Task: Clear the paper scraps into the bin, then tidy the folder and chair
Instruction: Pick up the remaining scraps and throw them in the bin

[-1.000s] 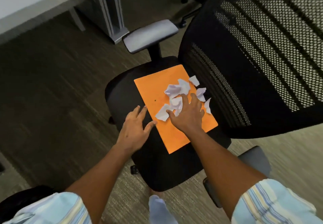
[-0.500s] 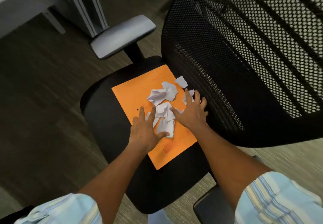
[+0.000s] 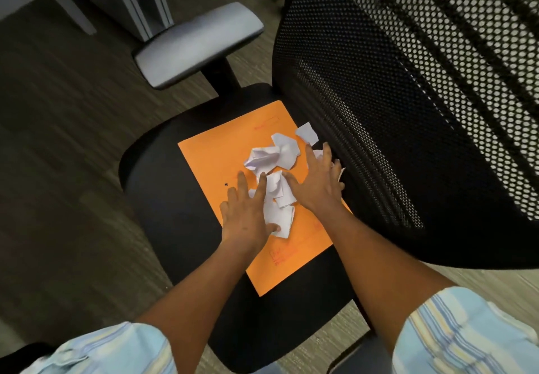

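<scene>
An orange folder (image 3: pixel 221 157) lies flat on the black seat of an office chair (image 3: pixel 163 198). Several crumpled white paper scraps (image 3: pixel 271 157) are heaped on the folder's middle and right side. My left hand (image 3: pixel 248 216) lies flat on the folder with fingers spread, its fingertips touching the left side of the heap. My right hand (image 3: pixel 318 184) is spread on the right side of the heap, close to the mesh backrest (image 3: pixel 408 111), with a scrap partly under its fingers. Neither hand grips anything. No bin is in view.
The chair's grey armrest (image 3: pixel 198 44) rises behind the seat at the upper left. A desk leg and panel (image 3: pixel 140 0) stand on the dark carpet (image 3: pixel 58 140) at the top left. The tall backrest blocks the right side.
My left hand moved from the bare seat onto the folder and against the scraps. My right hand shifted right toward the backrest. The scraps are bunched closer together between the hands.
</scene>
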Demonstrator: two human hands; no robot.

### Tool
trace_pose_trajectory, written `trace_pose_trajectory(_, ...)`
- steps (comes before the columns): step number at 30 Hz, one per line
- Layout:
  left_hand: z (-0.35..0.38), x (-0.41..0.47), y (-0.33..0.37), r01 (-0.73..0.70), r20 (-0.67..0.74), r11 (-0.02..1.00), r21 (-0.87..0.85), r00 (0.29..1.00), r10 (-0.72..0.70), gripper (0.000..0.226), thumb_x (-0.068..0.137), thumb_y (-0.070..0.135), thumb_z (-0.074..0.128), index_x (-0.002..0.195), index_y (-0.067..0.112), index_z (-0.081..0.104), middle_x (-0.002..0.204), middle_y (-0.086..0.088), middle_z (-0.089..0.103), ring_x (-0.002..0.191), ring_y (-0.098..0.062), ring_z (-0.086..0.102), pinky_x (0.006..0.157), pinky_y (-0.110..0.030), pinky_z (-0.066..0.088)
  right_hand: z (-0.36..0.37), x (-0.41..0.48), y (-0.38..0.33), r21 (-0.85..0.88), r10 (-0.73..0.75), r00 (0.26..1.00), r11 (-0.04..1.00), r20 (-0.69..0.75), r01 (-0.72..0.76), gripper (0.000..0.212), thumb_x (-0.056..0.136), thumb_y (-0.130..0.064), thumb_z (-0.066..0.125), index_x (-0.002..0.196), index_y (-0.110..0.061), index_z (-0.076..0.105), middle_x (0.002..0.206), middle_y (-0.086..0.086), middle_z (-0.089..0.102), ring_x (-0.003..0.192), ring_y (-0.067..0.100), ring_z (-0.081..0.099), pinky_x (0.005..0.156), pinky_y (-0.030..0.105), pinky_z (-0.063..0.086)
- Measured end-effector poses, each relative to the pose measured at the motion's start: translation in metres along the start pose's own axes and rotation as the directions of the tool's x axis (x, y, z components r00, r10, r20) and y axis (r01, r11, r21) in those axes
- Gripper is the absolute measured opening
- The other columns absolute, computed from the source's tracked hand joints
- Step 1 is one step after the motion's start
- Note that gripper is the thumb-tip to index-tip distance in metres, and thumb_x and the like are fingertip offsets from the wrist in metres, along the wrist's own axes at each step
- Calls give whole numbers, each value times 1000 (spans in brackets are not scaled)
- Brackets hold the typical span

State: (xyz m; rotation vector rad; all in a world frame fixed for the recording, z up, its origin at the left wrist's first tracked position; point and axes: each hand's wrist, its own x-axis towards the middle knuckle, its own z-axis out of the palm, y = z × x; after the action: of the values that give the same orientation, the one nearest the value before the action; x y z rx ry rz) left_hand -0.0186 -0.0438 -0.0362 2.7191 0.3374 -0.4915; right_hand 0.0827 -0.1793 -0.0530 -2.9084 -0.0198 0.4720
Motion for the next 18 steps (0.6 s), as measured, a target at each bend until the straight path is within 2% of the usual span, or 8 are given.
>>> trace_pose_trajectory(5, -1, 9, -4, -19, 7, 999, 33, 1000, 19, 105, 73, 48, 73, 145, 35, -2, 157, -9, -3, 134, -38, 24, 102, -49, 34, -2, 10, -12, -11, 12, 1000, 1000, -2, -12, 77, 85, -70, 42, 148, -39, 9, 159, 8, 4, 140, 44, 15, 96, 71, 36)
trace_pose_trajectory(10, -3, 17, -10, -38, 3, 999, 35, 999, 38, 98, 77, 41, 71, 146, 33, 2, 157, -9, -2, 127, -34, 29, 97, -45, 36, -5, 23, -24, -13, -23, 999, 1000, 23, 23, 82, 84, -71, 44, 148, -41, 2, 159, 7, 6, 139, 45, 17, 96, 70, 36)
trace_pose_trajectory(13, -6, 23, -14, -57, 17, 998, 32, 998, 56, 90, 79, 37, 72, 146, 32, 12, 157, -8, 1, 124, -32, 31, 95, -43, 38, -6, 28, -31, 8, -59, 993, 998, 98, 59, 80, 86, -66, 49, 148, -42, 6, 159, 5, 9, 140, 45, 12, 97, 76, 29)
trace_pose_trajectory(18, -7, 29, -15, -75, 46, 997, 27, 996, 74, 70, 77, 34, 73, 136, 26, 37, 151, -4, 19, 119, -30, 32, 90, -42, 39, -6, 30, -40, 41, -68, 984, 997, 164, 63, 65, 93, -51, 50, 148, -36, 20, 160, -3, 13, 143, 42, 6, 99, 79, 20)
